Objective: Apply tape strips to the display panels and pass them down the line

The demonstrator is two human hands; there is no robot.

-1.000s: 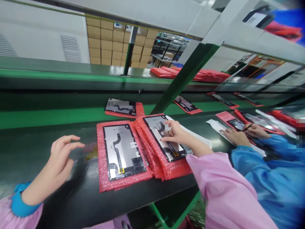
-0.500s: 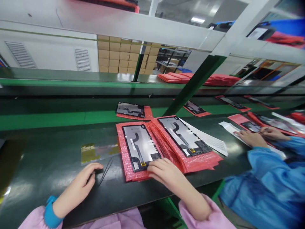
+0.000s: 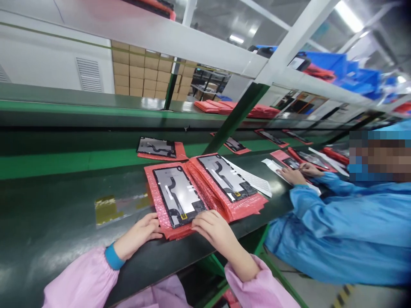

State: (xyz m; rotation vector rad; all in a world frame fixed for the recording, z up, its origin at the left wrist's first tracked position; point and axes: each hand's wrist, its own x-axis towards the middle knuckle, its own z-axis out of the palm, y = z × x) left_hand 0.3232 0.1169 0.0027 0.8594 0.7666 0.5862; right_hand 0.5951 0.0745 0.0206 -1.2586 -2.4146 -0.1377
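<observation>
- The left hand [image 3: 139,235] sits at the near-left edge of the red bubble-wrap pouch [image 3: 163,216], fingers curled; the right hand [image 3: 213,229] is at the near-right corner of the display panel [image 3: 186,188]. The hands are apart; whether either pinches, I cannot tell.
- The panel lies on that pouch, just beyond both hands.
- It looks light, stiff and fragile, probably slippery; best held by opposite edges, clear of the flex cable [image 3: 174,183]. The wrap should be soft.
- Dark, glossy workbench [image 3: 64,231] below; amber-patched film [image 3: 105,209] beyond the left hand.
- Far beyond the hands, stacked cartons [image 3: 138,72]; right of them, a co-worker's blue sleeve [image 3: 314,207].
</observation>
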